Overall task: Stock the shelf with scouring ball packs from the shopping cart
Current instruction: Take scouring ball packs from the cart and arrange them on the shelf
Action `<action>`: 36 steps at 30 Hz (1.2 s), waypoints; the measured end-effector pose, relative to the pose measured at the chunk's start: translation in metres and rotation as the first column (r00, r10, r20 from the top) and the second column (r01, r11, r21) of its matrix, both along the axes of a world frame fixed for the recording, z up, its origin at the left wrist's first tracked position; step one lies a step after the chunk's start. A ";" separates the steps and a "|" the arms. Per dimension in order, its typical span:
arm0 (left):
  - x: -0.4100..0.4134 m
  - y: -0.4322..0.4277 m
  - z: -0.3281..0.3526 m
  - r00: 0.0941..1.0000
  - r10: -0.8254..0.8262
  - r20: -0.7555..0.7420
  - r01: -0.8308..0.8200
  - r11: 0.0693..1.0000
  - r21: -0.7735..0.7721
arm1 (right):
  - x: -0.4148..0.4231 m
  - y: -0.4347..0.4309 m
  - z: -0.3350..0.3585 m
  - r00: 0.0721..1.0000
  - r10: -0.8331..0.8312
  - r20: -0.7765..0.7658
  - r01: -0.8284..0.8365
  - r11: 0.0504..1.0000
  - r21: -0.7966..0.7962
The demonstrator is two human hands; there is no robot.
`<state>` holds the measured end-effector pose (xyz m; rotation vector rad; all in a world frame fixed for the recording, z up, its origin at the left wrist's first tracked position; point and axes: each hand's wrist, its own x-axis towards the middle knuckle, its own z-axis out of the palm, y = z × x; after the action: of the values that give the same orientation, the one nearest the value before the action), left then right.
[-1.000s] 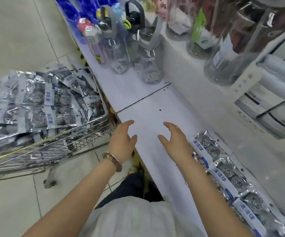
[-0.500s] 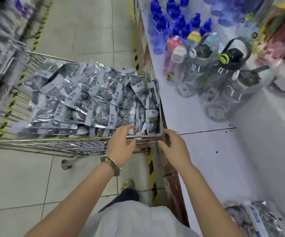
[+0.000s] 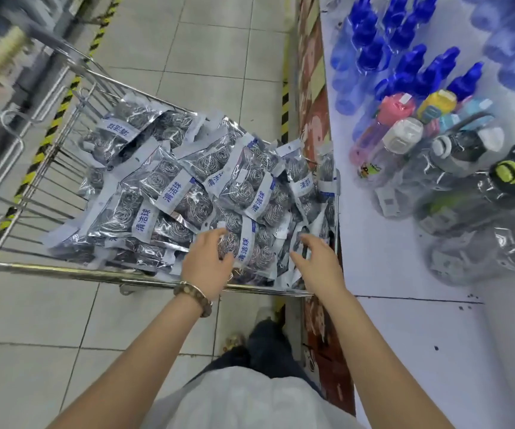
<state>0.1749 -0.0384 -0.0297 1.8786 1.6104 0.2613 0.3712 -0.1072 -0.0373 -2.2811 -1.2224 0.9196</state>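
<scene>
A wire shopping cart stands left of the shelf, heaped with several clear scouring ball packs bearing white-and-blue labels. My left hand is over the near rim, fingers spread and touching the left side of the nearest scouring ball pack. My right hand reaches in at the cart's near right corner, fingers apart beside that pack's right edge. Neither hand has closed around anything. The white shelf runs along the right, bare in its near part.
Blue-capped bottles and clear water bottles crowd the far part of the shelf. Tiled floor with yellow-black hazard tape lies around the cart. Another shelving unit is blurred at the far left.
My view has swung left from the shelf to the cart. Both hands left the shelf, crossed the cart's near rim and now reach onto the nearest pack.
</scene>
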 end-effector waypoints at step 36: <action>0.021 0.024 -0.056 0.364 0.913 0.185 -0.512 0.362 -0.779 | 0.015 0.207 -0.046 0.969 0.236 -0.079 -0.249 0.926 -0.283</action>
<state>0.1959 -0.0143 -0.0861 0.2885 1.6828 0.5909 0.3862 0.1000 -0.0835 -2.3474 -1.4577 1.3101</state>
